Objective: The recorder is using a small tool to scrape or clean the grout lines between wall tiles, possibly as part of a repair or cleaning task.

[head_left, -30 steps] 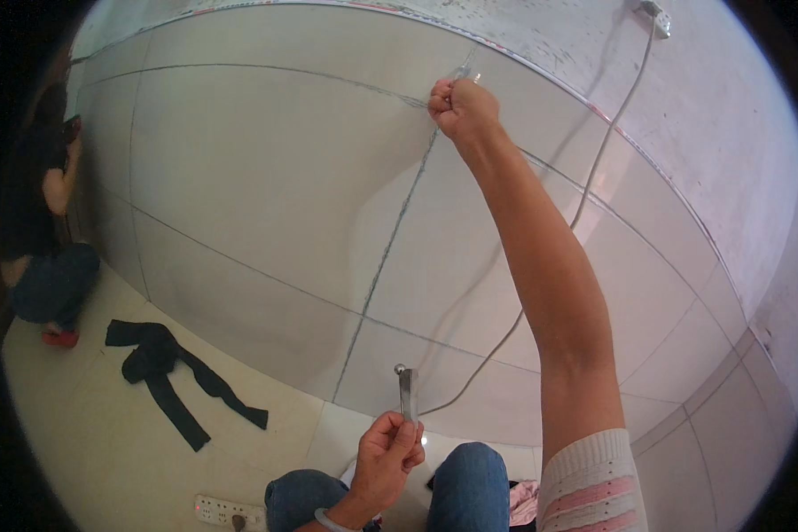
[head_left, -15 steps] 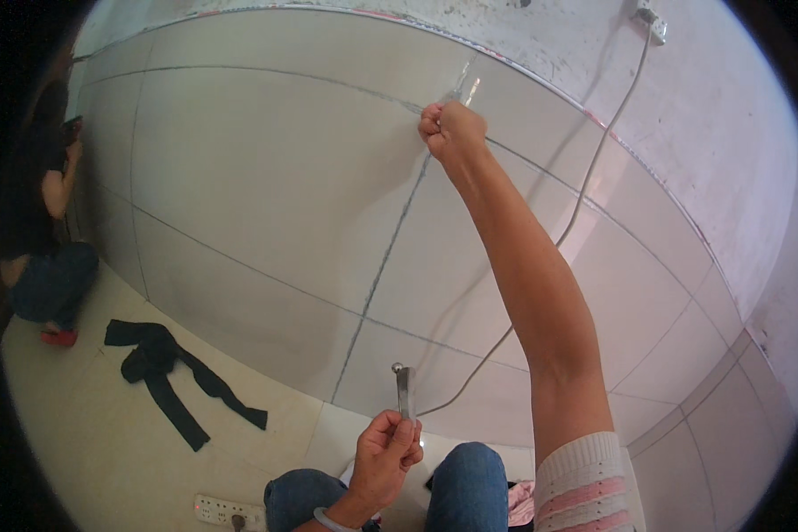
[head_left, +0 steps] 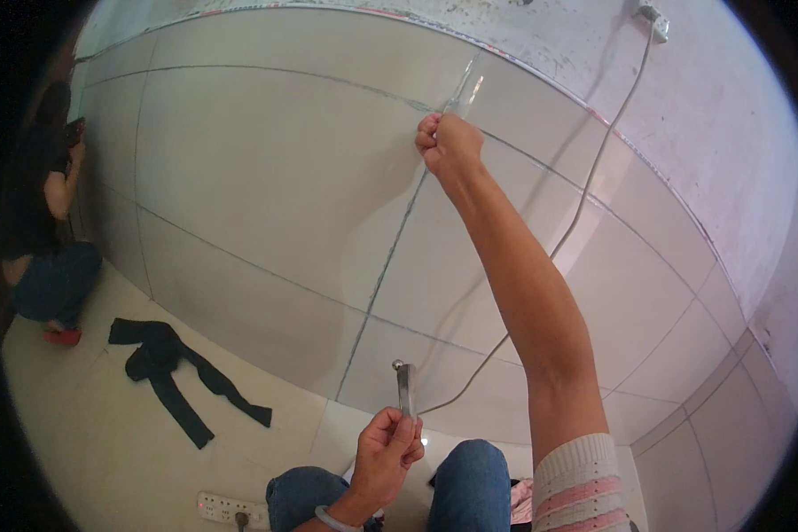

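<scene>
Right hand (head_left: 450, 142): raised at the end of an outstretched arm, fingers curled into a fist against or just before the tiled wall (head_left: 257, 160), beside the crossing of two grey joints; whether anything is gripped inside cannot be told. Left hand (head_left: 383, 461): low, above the knees, thumb and fingers pinching a flat metal tool (head_left: 405, 388), ball end uppermost; contact between ball and wall uncertain, though they look apart. Work in hand, by judgement: hand treatment of the upright joint (head_left: 390, 253), perhaps pressing or rubbing at its upper part, the metal tool held in reserve. The next move would seem to call for keeping the fist true to the joint line with even pressure, and the tool clear of the tile faces. Above the fist: glossy streaks (head_left: 464, 80), film or wet filler, not distinguishable. Right forearm: striped knitted sleeve (head_left: 581, 483), lower edge cut off; the arm covers part of a pale cable (head_left: 625, 115) hanging from a socket block (head_left: 654, 22) on the plaster. Below: denim-clad knees (head_left: 470, 488), pink cloth (head_left: 521, 501) beside them, mostly hidden. On the floor, left: dark cloth (head_left: 155, 350), knotted or bunched; power strip (head_left: 230, 512), one plug inserted. Far left: another person (head_left: 49, 204), crouching, partly lost in the dark rim, with a dark object (head_left: 74, 131) in hand, kind unclear.
</scene>
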`<control>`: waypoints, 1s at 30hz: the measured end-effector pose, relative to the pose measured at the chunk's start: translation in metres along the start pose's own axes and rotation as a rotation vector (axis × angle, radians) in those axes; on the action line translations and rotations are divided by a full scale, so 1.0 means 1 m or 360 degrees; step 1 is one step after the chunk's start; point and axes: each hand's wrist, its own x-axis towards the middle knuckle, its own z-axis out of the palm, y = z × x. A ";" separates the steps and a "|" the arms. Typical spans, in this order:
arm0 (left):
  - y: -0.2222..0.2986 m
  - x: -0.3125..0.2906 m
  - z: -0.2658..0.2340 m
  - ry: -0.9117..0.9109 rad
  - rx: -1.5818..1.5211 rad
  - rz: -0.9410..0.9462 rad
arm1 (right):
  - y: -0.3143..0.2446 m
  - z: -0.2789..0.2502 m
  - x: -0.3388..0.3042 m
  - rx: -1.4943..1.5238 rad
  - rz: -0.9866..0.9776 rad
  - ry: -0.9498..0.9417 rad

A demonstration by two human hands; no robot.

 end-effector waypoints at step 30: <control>0.000 0.004 -0.005 0.0003 0.0010 0.0024 | -0.030 0.013 0.015 -0.0199 -0.0163 -0.0138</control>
